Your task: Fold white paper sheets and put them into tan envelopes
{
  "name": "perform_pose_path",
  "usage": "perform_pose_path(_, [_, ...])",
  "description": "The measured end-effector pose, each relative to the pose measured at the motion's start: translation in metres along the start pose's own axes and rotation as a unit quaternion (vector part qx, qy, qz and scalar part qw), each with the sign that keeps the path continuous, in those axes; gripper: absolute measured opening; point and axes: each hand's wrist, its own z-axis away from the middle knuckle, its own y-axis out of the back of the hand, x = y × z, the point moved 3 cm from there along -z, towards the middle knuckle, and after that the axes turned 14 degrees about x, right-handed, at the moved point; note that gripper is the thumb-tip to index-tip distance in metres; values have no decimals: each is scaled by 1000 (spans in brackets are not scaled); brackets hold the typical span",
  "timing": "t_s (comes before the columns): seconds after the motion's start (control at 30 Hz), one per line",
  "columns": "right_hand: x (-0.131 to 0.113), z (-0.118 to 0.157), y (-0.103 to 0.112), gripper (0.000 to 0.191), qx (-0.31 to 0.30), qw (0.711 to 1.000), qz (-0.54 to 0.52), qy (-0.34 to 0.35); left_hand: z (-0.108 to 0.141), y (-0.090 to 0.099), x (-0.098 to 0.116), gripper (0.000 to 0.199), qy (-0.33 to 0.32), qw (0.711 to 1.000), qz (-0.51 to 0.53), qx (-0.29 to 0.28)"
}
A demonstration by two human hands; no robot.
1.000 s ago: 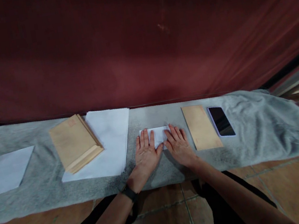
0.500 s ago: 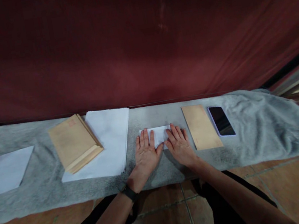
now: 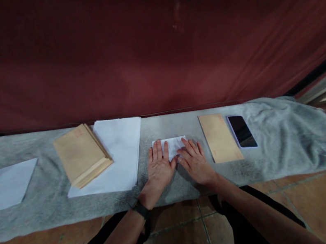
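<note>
A small folded sheet of white paper [image 3: 174,144] lies on the grey cloth in front of me, partly covered by my hands. My left hand [image 3: 160,167] rests flat on its left end, fingers stretched out and pointing away from me. Over the paper's right part is my right hand [image 3: 196,162], its fingers spread and slightly bent. Just right of that hand lies a single brown envelope [image 3: 220,137]. The thumbs of both hands come close together near the paper's front edge.
Left of my hands is a stack of white paper [image 3: 123,145], with a pile of brown envelopes [image 3: 82,154] tilted on it. Another white sheet [image 3: 5,186] lies at the far left. A phone [image 3: 242,131] rests beside the single envelope. A dark red cloth wall [image 3: 143,79] stands behind the grey-covered bench [image 3: 287,134].
My right hand has shifted slightly left, its fingers now more spread and bent. The left hand stays pressed on the folded paper.
</note>
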Motion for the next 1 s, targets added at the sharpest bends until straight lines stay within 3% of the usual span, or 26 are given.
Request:
perform_pose_path(0.83, [11, 5, 3, 38, 43, 998, 15, -45, -1, -1, 1, 71, 3, 1000, -20, -7])
perform_pose_path(1.0, [1, 5, 3, 41, 13, 1000, -18, 5, -2, 0, 0, 65, -4, 1000, -19, -12])
